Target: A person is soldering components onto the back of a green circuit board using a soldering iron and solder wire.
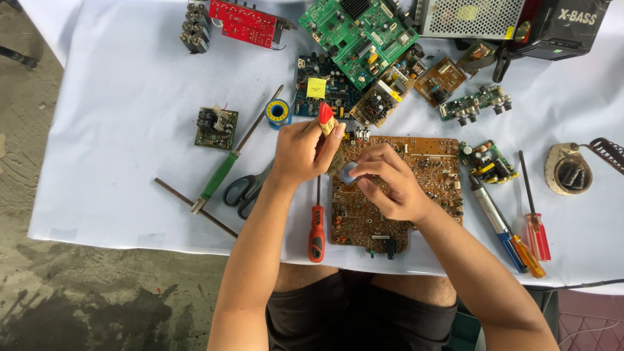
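Brown board: a large brown circuit board [390, 214] lay flat at the middle of the frame, near the lower edge of the white-covered table [123, 162].
Left hand: the left hand [304, 151] was closed around a small brush with a red-tipped handle [325, 117], its bristle end down at the board's upper left corner.
Right hand: the right hand [390, 185] rested on the board, thumb and fingertips pinching a small pale round object [350, 172]; what it was could not be told.
Lower middle: a red-handled screwdriver [316, 224] lay just beside the board's left edge.
Left of centre: scissors [244, 190] and a green-handled tool [224, 170] lay near the left forearm.
Upper middle: a blue solder spool [278, 112] sat just above the left hand, a green circuit board [357, 36] beyond it.
Right side: a blue-tipped tool [497, 221] and two more screwdrivers [534, 221] lay well apart from the right hand.
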